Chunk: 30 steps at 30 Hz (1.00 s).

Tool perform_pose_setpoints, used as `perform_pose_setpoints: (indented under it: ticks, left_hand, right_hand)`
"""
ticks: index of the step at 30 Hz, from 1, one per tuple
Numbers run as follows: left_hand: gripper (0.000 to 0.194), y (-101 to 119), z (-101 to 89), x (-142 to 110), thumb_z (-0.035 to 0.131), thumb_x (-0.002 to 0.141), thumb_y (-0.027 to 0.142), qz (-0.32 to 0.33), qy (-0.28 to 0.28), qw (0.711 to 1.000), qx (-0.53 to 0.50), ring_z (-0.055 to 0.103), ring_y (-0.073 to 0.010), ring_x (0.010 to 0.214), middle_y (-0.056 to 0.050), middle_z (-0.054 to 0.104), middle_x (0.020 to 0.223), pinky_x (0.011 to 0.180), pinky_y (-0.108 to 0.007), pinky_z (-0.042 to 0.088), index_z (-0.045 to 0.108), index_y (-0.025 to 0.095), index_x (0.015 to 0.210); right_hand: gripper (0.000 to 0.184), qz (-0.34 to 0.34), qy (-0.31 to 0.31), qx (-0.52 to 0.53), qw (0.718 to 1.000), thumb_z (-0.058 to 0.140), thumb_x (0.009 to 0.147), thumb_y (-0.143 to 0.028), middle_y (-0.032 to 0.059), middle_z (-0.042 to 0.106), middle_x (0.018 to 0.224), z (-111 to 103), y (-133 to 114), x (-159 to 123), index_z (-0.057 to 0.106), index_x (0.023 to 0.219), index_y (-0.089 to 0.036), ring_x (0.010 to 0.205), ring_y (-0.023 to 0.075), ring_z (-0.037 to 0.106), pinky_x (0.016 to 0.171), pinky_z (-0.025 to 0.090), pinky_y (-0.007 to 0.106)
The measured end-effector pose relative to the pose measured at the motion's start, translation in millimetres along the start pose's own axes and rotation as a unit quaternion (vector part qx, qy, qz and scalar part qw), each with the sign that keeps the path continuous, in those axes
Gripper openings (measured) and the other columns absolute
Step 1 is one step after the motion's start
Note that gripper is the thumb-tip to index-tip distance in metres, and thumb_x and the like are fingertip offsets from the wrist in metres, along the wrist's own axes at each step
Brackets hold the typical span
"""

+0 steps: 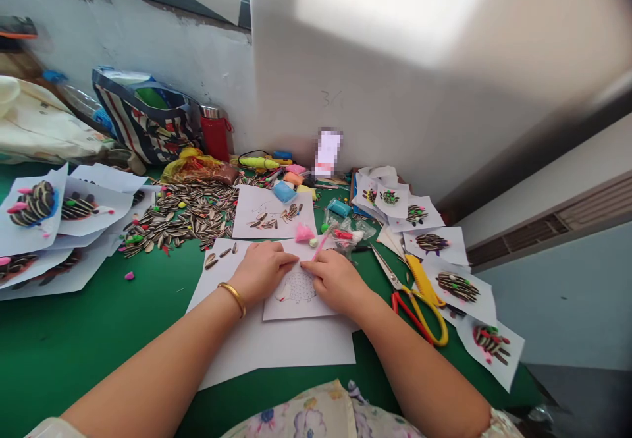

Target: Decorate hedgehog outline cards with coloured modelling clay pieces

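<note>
A white paper with a printed hedgehog-like drawing (299, 288) lies on larger white sheets (291, 346) before me. My left hand (263, 272) rests on its upper left, fingers closed together and pointing inward. From the other side, my right hand (340, 281) presses on it, index finger stretched toward the left fingertips, other fingers curled. The fingertips almost meet above the drawing; whatever is between them is too small to make out. A thin pink stick (322, 246) slants up beside my right index finger. Pink clay (304, 232) and a pale green ball (313, 243) sit just beyond.
Loose sunflower seeds (197, 211) are heaped at left, with several on the sheet. Scissors (407, 293) and a yellow cutter (423, 280) lie right of my hand. Finished seed pictures (458, 286) line the right edge; more pictures (34, 207) are stacked left. A phone (327, 153) leans behind.
</note>
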<state>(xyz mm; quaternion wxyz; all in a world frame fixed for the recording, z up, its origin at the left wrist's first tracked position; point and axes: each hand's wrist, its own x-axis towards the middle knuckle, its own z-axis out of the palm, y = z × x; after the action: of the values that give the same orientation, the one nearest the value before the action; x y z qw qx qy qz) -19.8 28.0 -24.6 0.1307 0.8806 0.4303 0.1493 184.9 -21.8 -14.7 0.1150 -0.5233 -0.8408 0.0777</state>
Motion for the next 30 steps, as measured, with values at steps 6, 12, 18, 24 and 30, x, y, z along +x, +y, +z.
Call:
perform_pose_setpoints:
  ticks: [6, 12, 18, 24, 30]
  left_hand:
    - [0.024, 1.4, -1.1, -0.3, 0.054, 0.094, 0.03, -0.005, -0.008, 1.0, 0.001, 0.061, -0.0221, 0.094, -0.004, 0.069, 0.091, 0.081, -0.037, 0.038, 0.075, 0.033, 0.104]
    - [0.024, 1.5, -2.6, 0.0, 0.054, 0.094, 0.029, -0.005, -0.006, 1.0, -0.002, 0.061, -0.0219, 0.094, -0.004, 0.069, 0.091, 0.082, -0.037, 0.038, 0.075, 0.033, 0.105]
    - [0.023, 1.1, -1.9, 0.1, 0.056, 0.093, 0.028, -0.004, -0.006, 1.0, -0.007, 0.061, -0.0218, 0.094, -0.004, 0.069, 0.09, 0.082, -0.036, 0.038, 0.075, 0.034, 0.105]
    - [0.022, 0.4, -1.6, -0.4, 0.056, 0.093, 0.028, 0.0, -0.003, 1.0, -0.003, 0.061, -0.0216, 0.092, -0.005, 0.069, 0.089, 0.081, -0.036, 0.039, 0.075, 0.032, 0.104]
    - [0.023, 0.4, -1.6, -0.2, 0.055, 0.093, 0.028, -0.001, -0.005, 1.0, -0.002, 0.061, -0.0223, 0.094, -0.004, 0.069, 0.09, 0.083, -0.037, 0.038, 0.075, 0.033, 0.104]
  right_hand:
    - [0.04, -0.007, -0.006, 0.005, 1.0, 0.053, 0.084, -0.009, 0.0055, 0.06, 0.089, 0.1, 0.7, 0.4, 0.072, 0.114, -0.025, 0.084, 0.0189, 0.051, 0.075, 0.038, 0.03]
    - [0.038, -0.015, 0.004, 0.02, 1.0, 0.053, 0.083, -0.008, 0.0053, 0.061, 0.089, 0.5, 1.7, 0.2, 0.072, 0.112, -0.023, 0.085, 0.0186, 0.053, 0.078, 0.04, 0.03]
    - [0.037, 0.001, 0.009, 0.023, 1.0, 0.053, 0.083, -0.008, 0.0066, 0.063, 0.094, 0.9, 2.8, 0.3, 0.072, 0.112, -0.021, 0.089, 0.0192, 0.055, 0.08, 0.042, 0.03]
    - [0.039, -0.011, 0.005, 0.036, 0.999, 0.052, 0.082, -0.007, 0.0055, 0.062, 0.092, 1.3, 2.1, -0.1, 0.072, 0.112, -0.022, 0.089, 0.0184, 0.055, 0.08, 0.042, 0.029]
    - [0.038, 0.007, 0.022, 0.053, 0.998, 0.052, 0.082, -0.007, 0.0065, 0.064, 0.096, 1.9, 2.9, 0.4, 0.073, 0.111, -0.021, 0.091, 0.0187, 0.056, 0.08, 0.043, 0.029]
